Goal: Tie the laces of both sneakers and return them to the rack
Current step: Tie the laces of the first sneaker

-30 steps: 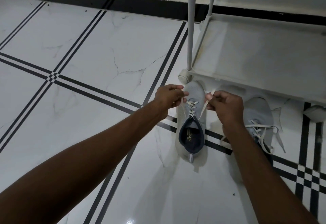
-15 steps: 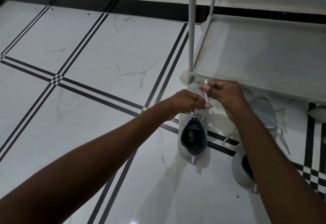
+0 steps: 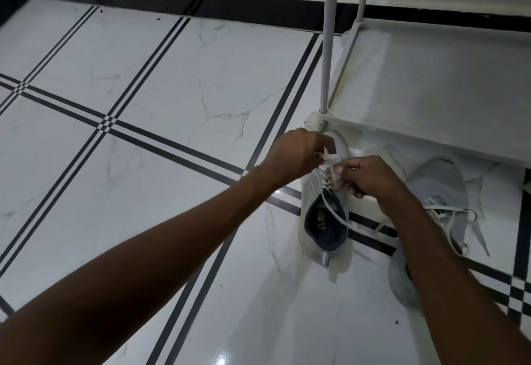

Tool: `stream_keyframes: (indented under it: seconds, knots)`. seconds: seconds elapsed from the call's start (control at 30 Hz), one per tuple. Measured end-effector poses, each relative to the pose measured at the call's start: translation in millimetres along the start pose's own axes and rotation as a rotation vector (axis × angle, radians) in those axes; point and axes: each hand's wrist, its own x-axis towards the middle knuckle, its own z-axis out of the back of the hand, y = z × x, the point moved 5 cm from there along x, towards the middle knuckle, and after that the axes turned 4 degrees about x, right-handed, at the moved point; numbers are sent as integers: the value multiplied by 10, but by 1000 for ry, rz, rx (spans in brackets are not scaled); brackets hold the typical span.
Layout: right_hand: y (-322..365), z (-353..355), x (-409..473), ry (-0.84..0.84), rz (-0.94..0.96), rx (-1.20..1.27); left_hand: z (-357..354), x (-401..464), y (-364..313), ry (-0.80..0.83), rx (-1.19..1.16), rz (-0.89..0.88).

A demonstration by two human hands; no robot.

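Two pale grey sneakers stand on the floor in front of the rack. The left sneaker (image 3: pixel 319 221) has a dark blue lining and points toward the rack. My left hand (image 3: pixel 298 155) pinches one end of its white lace (image 3: pixel 334 212) above the toe. My right hand (image 3: pixel 370 175) grips the other part of that lace over the eyelets, and a loose strand trails across the shoe's opening. The right sneaker (image 3: pixel 439 192) lies beside it, half hidden by my right forearm, its laces loose on the tile.
The white shoe rack (image 3: pixel 431 91) stands at the upper right, its lowest shelf just above the sneakers' toes, with a post and foot (image 3: pixel 314 123) by my left hand. White tiles with black stripes spread to the left. A black skirting runs along the far wall.
My left hand has moved up and left with a lace end. My right hand has dropped down toward the eyelets. A lace strand now lies across the shoe's opening.
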Motion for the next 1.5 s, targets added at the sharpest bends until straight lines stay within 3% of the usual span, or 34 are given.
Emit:
stream_keyframes:
  seconds: [0.1,0.2,0.27,0.33,0.43,0.53,0.6,0.67,0.73,0.83,0.93,1.03,1.1,1.2,1.33,1.5]
  knots:
    - [10,34,44,-86,10,57,-54,-51,-148,-201,151,-72]
    - [-58,-73,29,84,-96,247,-28,-70,-173,-302,38,48]
    - [-92,-146,16,102,-192,409,-97,-79,-162,-255,-209,204]
    - [-133,-155,36,17,-289,648,-173,-92,-156,-188,-405,296]
    - [-198,-67,77,-100,-309,847,-235,-185,-12,-77,-592,431]
    - [-314,78,85,-141,-308,1034,-314,-370,299,32,-925,651]
    - [-459,273,66,-253,-329,958,-395,-528,514,48,-1023,858]
    - [-604,468,-13,-469,-376,738,-488,-730,658,52,-1002,1068]
    - [-709,524,-87,-591,-396,571,-625,-885,677,96,-978,1177]
    - [-763,343,-98,-598,-349,403,-754,-853,524,228,-840,1032]
    - [-632,209,-200,-652,-244,-155,-644,-617,330,153,-350,722]
    - [-345,46,-317,-684,-53,-511,-634,-487,80,135,-327,540]
    - [-315,-95,-254,-507,62,-470,-674,-492,35,164,-368,583]
    - [-418,-142,-182,-317,83,-334,-688,-519,74,153,-404,702]
    - [-450,-64,-179,-353,81,-263,-783,-540,86,206,-648,775]
    - [-428,-78,-187,-358,125,-327,-717,-507,129,356,-670,605]
